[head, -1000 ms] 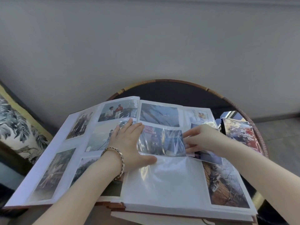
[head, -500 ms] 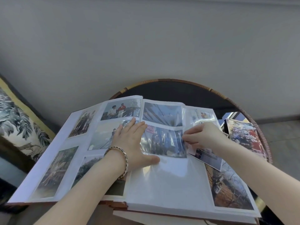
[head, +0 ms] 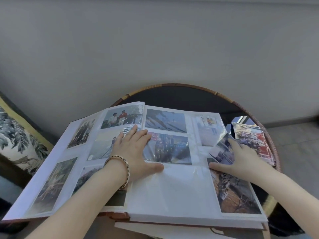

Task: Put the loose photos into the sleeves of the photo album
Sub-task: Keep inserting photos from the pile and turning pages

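Observation:
The open photo album (head: pixel 172 192) lies on a round table, most of its sleeves filled. My left hand (head: pixel 134 152) presses flat on the pages near the spine, its thumb at the lower edge of a sleeved photo of a group of people (head: pixel 170 149). Below that photo a sleeve holds no picture. My right hand (head: pixel 245 159) is at the right page's edge and holds a tilted loose photo (head: pixel 221 149) between thumb and fingers. A stack of loose photos (head: pixel 252 140) lies on the table right of the album.
The table has a dark top and a woven rattan rim (head: pixel 189 87) and stands against a plain wall. A leaf-patterned cushion (head: pixel 15 140) sits at the left. White paper sticks out from under the album's near edge.
My right hand has left the sleeved group photo and moved right to the page's edge with the loose photo. My left hand has stayed pressed on the pages.

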`<act>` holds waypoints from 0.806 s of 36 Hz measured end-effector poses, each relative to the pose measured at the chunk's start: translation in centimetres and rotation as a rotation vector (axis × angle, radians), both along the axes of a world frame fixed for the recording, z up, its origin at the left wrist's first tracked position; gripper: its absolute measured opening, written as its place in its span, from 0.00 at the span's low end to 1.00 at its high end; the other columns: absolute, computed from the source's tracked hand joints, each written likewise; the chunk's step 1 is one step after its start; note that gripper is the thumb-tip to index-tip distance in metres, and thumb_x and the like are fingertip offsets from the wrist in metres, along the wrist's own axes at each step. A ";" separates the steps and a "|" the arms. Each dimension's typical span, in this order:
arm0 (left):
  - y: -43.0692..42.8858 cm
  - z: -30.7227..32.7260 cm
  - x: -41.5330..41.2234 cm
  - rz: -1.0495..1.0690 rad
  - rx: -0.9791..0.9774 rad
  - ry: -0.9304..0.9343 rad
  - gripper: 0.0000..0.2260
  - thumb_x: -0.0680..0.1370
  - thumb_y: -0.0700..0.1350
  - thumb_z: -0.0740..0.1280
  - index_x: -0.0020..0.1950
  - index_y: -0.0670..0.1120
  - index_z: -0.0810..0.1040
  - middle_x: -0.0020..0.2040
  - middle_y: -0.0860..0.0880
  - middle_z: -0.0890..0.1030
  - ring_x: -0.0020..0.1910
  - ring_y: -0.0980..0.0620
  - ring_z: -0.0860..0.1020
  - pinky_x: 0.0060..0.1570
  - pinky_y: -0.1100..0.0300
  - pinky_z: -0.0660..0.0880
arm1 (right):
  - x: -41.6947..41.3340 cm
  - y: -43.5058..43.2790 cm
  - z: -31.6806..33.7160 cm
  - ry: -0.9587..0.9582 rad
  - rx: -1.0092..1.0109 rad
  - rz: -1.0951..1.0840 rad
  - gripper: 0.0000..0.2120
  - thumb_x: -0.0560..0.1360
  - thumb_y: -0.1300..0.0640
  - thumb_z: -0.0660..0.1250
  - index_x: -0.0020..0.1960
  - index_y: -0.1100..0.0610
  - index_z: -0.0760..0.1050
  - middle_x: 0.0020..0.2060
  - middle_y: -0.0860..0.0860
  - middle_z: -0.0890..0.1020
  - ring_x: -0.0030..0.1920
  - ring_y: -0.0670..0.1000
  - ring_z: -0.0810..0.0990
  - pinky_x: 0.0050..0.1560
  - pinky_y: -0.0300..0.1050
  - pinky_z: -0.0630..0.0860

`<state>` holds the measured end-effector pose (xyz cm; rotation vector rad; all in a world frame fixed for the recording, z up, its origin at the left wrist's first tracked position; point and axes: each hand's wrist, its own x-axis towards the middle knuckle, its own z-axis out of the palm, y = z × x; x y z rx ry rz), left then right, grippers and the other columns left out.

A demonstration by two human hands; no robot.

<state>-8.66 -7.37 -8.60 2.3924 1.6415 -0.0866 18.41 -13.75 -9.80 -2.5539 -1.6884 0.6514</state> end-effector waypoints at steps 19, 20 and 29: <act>-2.0 2.8 6.7 0.327 -0.548 -0.993 0.34 0.71 0.47 0.73 0.72 0.45 0.62 0.61 0.42 0.77 0.53 0.46 0.79 0.52 0.49 0.78 | -0.1 -4.5 0.4 0.123 1.073 0.796 0.12 0.82 0.53 0.54 0.53 0.46 0.76 0.69 0.45 0.68 0.72 0.53 0.61 0.72 0.47 0.60; -2.2 2.6 6.8 0.335 -0.575 -1.022 0.30 0.70 0.43 0.74 0.70 0.43 0.66 0.57 0.41 0.80 0.49 0.45 0.81 0.52 0.47 0.78 | -0.1 -4.6 0.2 0.163 1.071 0.759 0.12 0.82 0.52 0.53 0.52 0.45 0.76 0.71 0.43 0.64 0.73 0.53 0.59 0.72 0.45 0.58; -3.1 1.0 8.1 0.292 -0.353 -1.198 0.14 0.73 0.38 0.71 0.51 0.51 0.70 0.38 0.51 0.82 0.35 0.56 0.82 0.36 0.63 0.80 | -0.3 -5.4 1.2 1.175 0.679 -0.138 0.38 0.61 0.39 0.75 0.65 0.40 0.60 0.60 0.48 0.76 0.55 0.48 0.81 0.52 0.46 0.80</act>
